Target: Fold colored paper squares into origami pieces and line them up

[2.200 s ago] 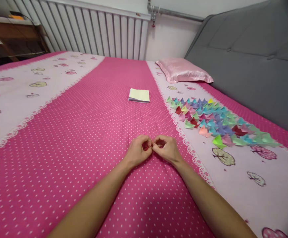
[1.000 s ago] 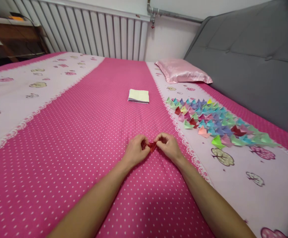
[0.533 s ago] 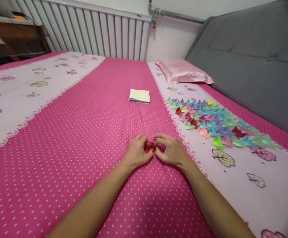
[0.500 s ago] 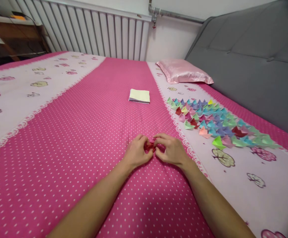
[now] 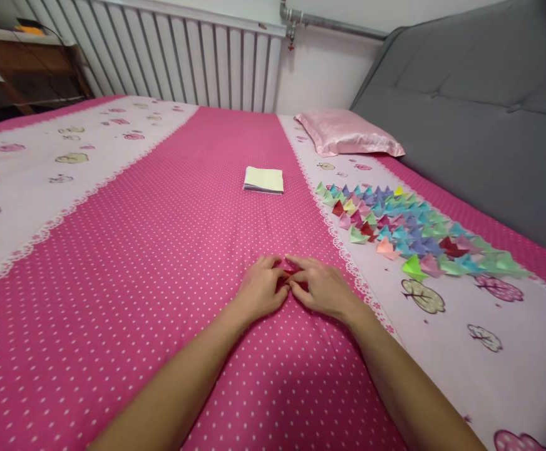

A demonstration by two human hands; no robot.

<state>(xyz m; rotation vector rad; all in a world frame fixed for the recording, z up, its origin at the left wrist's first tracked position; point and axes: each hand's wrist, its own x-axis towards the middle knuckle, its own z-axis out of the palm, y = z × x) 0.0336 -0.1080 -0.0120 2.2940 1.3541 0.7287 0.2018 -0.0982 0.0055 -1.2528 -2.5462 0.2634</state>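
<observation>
A small piece of folded red paper [image 5: 292, 273] lies between my hands, mostly covered by the fingers. My left hand [image 5: 262, 287] grips its left side, thumb and fingers bent inward. From the other side my right hand [image 5: 319, 284] pinches the paper, thumb tip close to the left thumb. Both hands rest low over the pink dotted bedspread [image 5: 183, 250]. Off to the right, rows of folded paper boats [image 5: 414, 228] stand in many colours. Farther ahead lies a stack of square paper [image 5: 263, 179] with a pale yellow sheet on top.
A pink satin pillow [image 5: 348, 133] lies at the far right against the grey padded headboard [image 5: 479, 94]. Behind the bed are a white radiator [image 5: 183, 59] and a metal pipe [image 5: 339, 25]. A wooden desk [image 5: 29, 59] stands at the far left.
My fingers have shifted on the red paper and drawn closer together, so less of it shows. The view has tilted very slightly; the boats and paper stack lie as before.
</observation>
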